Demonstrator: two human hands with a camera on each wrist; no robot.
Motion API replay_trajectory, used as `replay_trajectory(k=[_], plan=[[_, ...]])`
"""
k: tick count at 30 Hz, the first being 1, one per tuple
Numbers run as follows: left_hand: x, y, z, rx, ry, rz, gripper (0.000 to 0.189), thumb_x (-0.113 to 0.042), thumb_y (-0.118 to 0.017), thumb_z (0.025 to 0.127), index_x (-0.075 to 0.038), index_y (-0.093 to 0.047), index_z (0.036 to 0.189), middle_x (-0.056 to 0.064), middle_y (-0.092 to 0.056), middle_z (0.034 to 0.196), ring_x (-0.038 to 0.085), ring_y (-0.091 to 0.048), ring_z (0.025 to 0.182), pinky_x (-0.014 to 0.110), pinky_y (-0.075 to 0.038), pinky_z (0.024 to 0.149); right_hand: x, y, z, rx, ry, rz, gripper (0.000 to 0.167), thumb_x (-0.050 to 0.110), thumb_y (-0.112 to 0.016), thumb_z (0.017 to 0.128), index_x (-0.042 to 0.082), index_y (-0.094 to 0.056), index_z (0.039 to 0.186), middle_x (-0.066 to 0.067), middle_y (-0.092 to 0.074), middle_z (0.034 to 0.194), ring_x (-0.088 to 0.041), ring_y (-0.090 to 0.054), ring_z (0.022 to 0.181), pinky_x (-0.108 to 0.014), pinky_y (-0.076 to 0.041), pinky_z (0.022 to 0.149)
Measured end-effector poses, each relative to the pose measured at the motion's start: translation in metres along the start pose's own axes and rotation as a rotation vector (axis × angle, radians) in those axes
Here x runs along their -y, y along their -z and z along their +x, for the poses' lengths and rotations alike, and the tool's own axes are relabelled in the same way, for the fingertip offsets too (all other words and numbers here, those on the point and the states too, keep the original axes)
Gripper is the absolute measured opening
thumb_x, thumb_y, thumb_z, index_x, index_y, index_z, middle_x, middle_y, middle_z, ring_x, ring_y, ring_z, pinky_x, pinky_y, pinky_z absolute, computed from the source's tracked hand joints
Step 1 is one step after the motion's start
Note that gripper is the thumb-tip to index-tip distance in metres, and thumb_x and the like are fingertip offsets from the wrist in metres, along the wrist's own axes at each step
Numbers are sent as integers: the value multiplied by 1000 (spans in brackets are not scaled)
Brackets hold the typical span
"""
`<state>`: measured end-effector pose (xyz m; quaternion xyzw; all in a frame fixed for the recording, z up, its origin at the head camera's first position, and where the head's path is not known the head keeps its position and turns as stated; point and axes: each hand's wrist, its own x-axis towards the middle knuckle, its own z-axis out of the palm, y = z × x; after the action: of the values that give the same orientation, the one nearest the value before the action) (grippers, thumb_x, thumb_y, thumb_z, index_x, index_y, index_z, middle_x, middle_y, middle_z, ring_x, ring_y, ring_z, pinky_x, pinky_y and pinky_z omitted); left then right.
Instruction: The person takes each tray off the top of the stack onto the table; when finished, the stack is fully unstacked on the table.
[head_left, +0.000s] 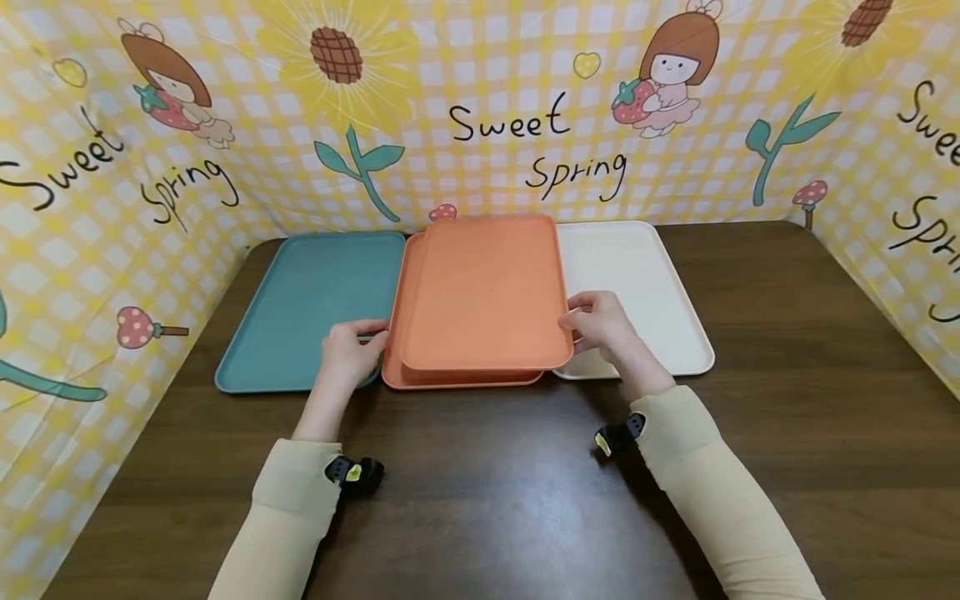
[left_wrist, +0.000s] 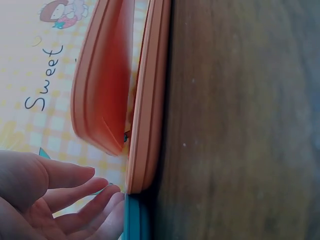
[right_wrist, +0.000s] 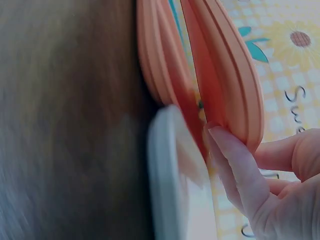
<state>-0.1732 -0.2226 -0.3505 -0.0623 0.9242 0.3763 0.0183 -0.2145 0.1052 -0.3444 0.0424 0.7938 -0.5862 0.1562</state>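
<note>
My right hand [head_left: 600,321] grips the right edge of an upper orange tray [head_left: 487,292], thumb on one side and fingers on the other in the right wrist view. That tray is raised and tilted over a lower orange tray [head_left: 392,367], which lies on the table and is mostly covered. My left hand [head_left: 351,354] is over the right edge of a teal tray [head_left: 307,308], fingers loosely bent. In the left wrist view, a gap separates its fingertips from the raised tray [left_wrist: 95,90]. A small dark spot [right_wrist: 201,104] shows between the orange trays; its kind is unclear.
A white tray [head_left: 637,283] lies to the right of the orange trays, partly under my right hand. All rest on a dark wooden table [head_left: 480,483]. A yellow checked cloth [head_left: 495,50] with printed drawings stands behind and at both sides.
</note>
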Motion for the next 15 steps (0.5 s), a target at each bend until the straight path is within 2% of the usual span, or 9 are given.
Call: replay_trajectory(k=[7,15], plan=[[0,-3,2,15,-29,-2,35,-15,-51,96,-1,-58,128,21,-59,127,38,-55,115,48,-47,93,-9,42,-13,-23,15,23,39,2,-52,89,-14,-45,124,9,-58,66,-5,-60,56,-22,-53,52],[1,-5,4,-23,-74,-22,34,-14,-51,95,-1,-61,125,22,-61,124,38,-58,110,48,-49,89,-29,123,-35,-46,-9,-19,48,10,-52,93,-12,-36,132,18,-61,68,2,-62,64,-21,-55,59]])
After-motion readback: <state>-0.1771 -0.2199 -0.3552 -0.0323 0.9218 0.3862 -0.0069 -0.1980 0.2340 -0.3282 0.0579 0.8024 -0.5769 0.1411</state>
